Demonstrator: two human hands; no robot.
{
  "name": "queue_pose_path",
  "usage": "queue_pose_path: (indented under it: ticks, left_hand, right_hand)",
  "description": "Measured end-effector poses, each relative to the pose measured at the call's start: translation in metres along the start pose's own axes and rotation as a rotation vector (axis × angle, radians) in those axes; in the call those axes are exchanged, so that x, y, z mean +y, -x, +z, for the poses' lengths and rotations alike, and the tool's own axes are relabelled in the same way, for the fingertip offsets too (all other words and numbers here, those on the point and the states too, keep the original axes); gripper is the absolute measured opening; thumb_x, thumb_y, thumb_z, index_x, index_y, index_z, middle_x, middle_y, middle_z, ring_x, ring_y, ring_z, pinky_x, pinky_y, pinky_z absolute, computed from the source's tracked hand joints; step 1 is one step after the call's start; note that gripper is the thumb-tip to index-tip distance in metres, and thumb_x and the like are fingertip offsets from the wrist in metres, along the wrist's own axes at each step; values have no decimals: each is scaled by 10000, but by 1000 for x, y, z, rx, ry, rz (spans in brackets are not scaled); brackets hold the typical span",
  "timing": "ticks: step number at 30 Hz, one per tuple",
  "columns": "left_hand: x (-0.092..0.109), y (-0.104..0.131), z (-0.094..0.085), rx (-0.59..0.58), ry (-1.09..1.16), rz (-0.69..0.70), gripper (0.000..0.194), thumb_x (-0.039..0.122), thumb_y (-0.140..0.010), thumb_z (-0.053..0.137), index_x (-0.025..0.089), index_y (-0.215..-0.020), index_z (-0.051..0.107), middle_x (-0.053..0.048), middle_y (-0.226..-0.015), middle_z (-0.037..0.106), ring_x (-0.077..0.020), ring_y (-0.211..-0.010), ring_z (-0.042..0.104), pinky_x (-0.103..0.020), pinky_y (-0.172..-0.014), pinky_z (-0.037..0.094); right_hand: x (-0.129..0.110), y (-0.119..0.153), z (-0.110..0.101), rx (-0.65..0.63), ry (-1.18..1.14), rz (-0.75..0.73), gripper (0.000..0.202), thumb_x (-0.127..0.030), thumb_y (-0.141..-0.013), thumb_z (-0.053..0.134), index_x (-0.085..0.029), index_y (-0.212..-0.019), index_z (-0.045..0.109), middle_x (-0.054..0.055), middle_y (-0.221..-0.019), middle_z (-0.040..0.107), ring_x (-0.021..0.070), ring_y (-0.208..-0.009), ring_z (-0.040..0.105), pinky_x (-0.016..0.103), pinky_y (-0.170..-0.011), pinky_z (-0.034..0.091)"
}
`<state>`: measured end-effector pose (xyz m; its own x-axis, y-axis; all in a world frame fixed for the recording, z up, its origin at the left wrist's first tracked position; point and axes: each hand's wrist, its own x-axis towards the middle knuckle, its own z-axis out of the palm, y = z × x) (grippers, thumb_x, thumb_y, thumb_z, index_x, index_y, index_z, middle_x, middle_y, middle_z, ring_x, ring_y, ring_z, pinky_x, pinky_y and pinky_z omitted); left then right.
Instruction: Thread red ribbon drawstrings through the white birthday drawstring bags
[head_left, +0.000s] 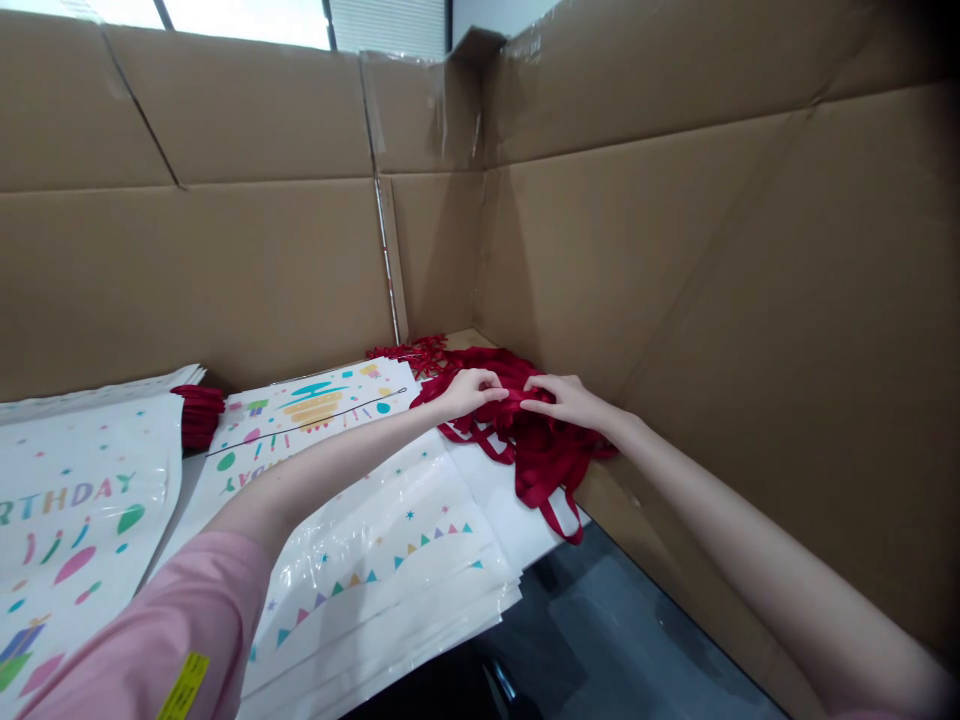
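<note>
Enclosing the far and right sides, tall brown cardboard walls (247, 280) meet in a corner, with clear tape near their upper edges and a torn flap at the top of the corner. Within them, at the foot of the corner, lies a loose heap of red ribbon (551, 455), spilling in loops toward the near side over a white surface (487, 485). Thin red strips (420, 354) lie tangled just beyond it, on the far left of the heap.

Both arms reach forward to this heap. The left hand (471, 392) comes in from the left, its thumb and index finger pinched together on the red ribbon. The right hand (566, 402) faces it from the right, palm down, thumb and index finger slightly apart at the ribbon; whether they clamp it cannot be told.

To the left of the heap, a near stack of printed white plastic (397, 530) shows a row of coloured bunting. A thin black cord (322, 417) crosses the printed piece beyond the left forearm. Farther left, a dark red bundle (201, 415) sits beside another printed stack (82, 480).
</note>
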<state>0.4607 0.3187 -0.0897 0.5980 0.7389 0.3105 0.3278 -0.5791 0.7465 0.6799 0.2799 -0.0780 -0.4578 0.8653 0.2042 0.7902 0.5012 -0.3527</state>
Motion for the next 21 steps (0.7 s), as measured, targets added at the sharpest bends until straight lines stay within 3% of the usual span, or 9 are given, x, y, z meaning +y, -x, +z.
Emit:
queue_pose_path:
  ticks: [6, 11, 16, 21]
  left_hand:
    - [5, 4, -12, -56, 5, -14, 279, 396, -786, 569, 143, -672, 593, 20, -576, 557, -106, -554, 488, -216, -556, 353]
    - [11, 15, -34, -37, 31, -71, 314, 430, -753, 583, 141, -635, 553, 26, -546, 505, -98, -517, 449, -218, -520, 328]
    - [18, 33, -75, -10, 106, -98, 324, 430, -753, 588, 144, -615, 523, 16, -570, 494, -91, -528, 444, -220, -537, 352]
    - [17, 56, -137, 133, 197, -122, 270, 375, -723, 626, 141, -616, 546, 20, -546, 468, -81, -505, 420, -215, -518, 343]
  right_hand:
    - [8, -2, 7, 49, -4, -10, 357, -554, -840, 480, -230, -932, 598, 45, -955, 667, 237, -876, 597, 358, -823, 402]
    - [21, -3, 7, 97, -25, 44, 343, -530, -826, 509, -237, -972, 612, 44, -1017, 669, 248, -928, 601, 374, -857, 409]
    - [43, 0, 4, 141, 13, 105, 364, -542, -811, 510, -238, -967, 633, 59, -1054, 668, 273, -972, 595, 397, -869, 412]
    - [60, 5, 0, 162, 60, 153, 382, -550, -794, 512, -230, -949, 650, 60, -934, 691, 252, -860, 619, 360, -793, 445]
